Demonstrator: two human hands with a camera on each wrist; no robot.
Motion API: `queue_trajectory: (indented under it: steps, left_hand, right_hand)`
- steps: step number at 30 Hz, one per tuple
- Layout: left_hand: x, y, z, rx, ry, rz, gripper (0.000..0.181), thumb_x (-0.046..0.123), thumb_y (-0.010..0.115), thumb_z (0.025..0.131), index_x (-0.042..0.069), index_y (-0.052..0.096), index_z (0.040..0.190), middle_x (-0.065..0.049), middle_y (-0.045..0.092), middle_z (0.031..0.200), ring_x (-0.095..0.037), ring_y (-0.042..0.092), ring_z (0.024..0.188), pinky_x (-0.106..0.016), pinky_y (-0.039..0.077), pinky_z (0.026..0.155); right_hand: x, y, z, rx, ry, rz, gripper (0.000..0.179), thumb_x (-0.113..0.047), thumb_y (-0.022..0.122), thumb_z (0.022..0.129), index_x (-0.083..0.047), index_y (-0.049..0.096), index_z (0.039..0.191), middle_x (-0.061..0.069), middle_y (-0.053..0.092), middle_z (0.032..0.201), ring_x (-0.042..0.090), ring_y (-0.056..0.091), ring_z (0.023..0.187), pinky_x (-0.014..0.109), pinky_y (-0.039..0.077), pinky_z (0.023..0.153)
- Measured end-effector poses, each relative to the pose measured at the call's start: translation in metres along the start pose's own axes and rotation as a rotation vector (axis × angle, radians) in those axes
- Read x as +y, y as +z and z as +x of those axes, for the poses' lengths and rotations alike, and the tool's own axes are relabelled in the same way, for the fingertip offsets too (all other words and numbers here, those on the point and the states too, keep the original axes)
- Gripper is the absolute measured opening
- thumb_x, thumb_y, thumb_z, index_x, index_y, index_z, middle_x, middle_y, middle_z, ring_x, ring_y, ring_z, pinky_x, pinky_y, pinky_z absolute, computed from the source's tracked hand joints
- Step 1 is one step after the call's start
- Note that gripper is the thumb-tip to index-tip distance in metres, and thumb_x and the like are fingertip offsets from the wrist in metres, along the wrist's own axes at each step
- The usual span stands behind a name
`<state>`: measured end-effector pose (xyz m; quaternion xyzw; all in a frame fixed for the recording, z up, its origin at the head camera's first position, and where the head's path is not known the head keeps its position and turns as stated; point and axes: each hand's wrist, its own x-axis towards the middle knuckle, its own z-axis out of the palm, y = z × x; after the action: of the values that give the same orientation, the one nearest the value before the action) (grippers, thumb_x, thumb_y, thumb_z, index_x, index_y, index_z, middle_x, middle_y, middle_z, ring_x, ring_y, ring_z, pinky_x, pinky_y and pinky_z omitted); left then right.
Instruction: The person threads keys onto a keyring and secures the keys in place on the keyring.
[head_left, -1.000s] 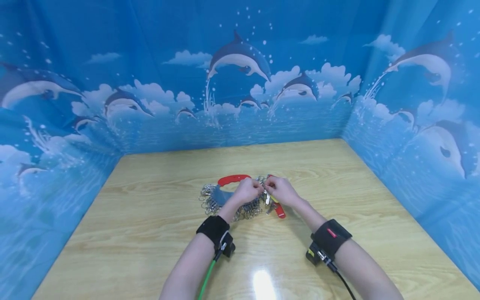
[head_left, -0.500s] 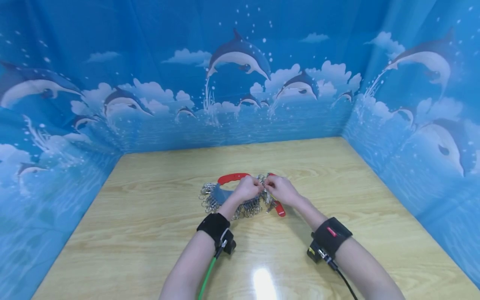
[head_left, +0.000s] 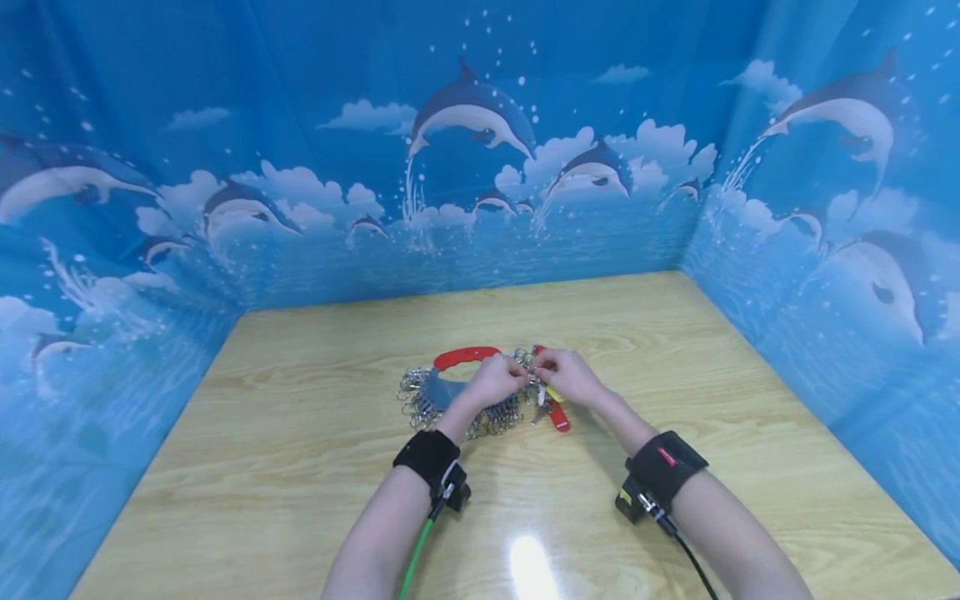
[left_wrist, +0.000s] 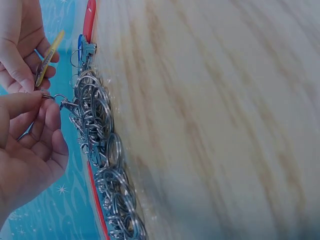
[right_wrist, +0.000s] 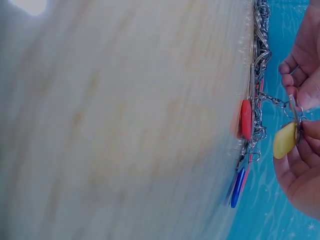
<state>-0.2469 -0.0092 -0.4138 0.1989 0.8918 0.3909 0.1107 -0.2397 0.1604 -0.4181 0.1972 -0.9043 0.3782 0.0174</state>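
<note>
A key holder with a red handle (head_left: pixel 463 358) and a blue-grey plate (head_left: pixel 442 392) lies on the table, its edge hung with many metal key rings (left_wrist: pixel 95 107). At its right end, my left hand (head_left: pixel 498 380) pinches a small split ring (left_wrist: pixel 47 95) between thumb and finger; a swivel clasp (left_wrist: pixel 67 104) links that ring to the bunch. Right beside it my right hand (head_left: pixel 570 377) holds a key with a yellow head (right_wrist: pixel 285 141), its metal end at the split ring. Whether the key is threaded on the ring is hidden by the fingertips.
Next to the right hand lies a red key tag or key head (head_left: pixel 558 417). A blue key head (right_wrist: pixel 238 189) shows below it in the right wrist view. The wooden table (head_left: pixel 315 500) meets blue dolphin-print curtains (head_left: pixel 300 250) behind and at both sides.
My right hand has shifted slightly to the right, and more of the yellow key head shows beneath it. My left hand has stayed almost in place.
</note>
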Motion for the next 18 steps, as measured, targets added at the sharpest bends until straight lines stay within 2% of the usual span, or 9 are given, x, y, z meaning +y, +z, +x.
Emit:
queue_trajectory:
  steps: [2, 4, 10, 18]
  left_hand:
    - [0.001, 0.000, 0.000, -0.004, 0.001, 0.013, 0.020, 0.013, 0.057, 0.091, 0.000, 0.070, 0.083, 0.001, 0.051, 0.063, -0.010, 0.038, 0.051, -0.023, 0.034, 0.053]
    - [0.002, 0.000, -0.001, 0.004, -0.003, 0.018, 0.020, 0.013, 0.057, 0.091, 0.000, 0.070, 0.082, 0.001, 0.053, 0.064, -0.010, 0.040, 0.051, -0.022, 0.035, 0.053]
    - [0.002, 0.002, -0.001, 0.013, -0.041, -0.013, 0.025, 0.013, 0.056, 0.092, -0.002, 0.065, 0.074, 0.002, 0.034, 0.050, -0.010, 0.031, 0.045, -0.023, 0.029, 0.049]
    - [0.005, 0.000, -0.003, 0.044, -0.065, -0.028, 0.025, 0.011, 0.054, 0.092, -0.002, 0.068, 0.077, 0.002, 0.030, 0.049, -0.011, 0.025, 0.044, -0.025, 0.027, 0.050]
  right_hand:
    - [0.000, 0.000, 0.000, 0.004, 0.007, 0.005, 0.006, -0.002, 0.061, 0.085, 0.000, 0.065, 0.089, 0.007, 0.064, 0.081, 0.019, 0.059, 0.075, 0.032, 0.049, 0.069]
    - [-0.002, -0.001, -0.001, 0.002, 0.013, 0.015, 0.006, -0.002, 0.061, 0.085, 0.000, 0.064, 0.088, 0.007, 0.064, 0.080, 0.019, 0.059, 0.074, 0.032, 0.049, 0.068]
    - [-0.006, 0.000, -0.003, -0.012, -0.012, -0.020, 0.005, -0.002, 0.061, 0.084, 0.000, 0.063, 0.088, 0.006, 0.062, 0.078, 0.017, 0.057, 0.070, 0.030, 0.049, 0.066]
    - [-0.010, 0.001, -0.002, -0.001, -0.040, -0.102, 0.004, -0.004, 0.060, 0.086, 0.000, 0.062, 0.086, 0.005, 0.062, 0.076, 0.015, 0.056, 0.067, 0.029, 0.048, 0.064]
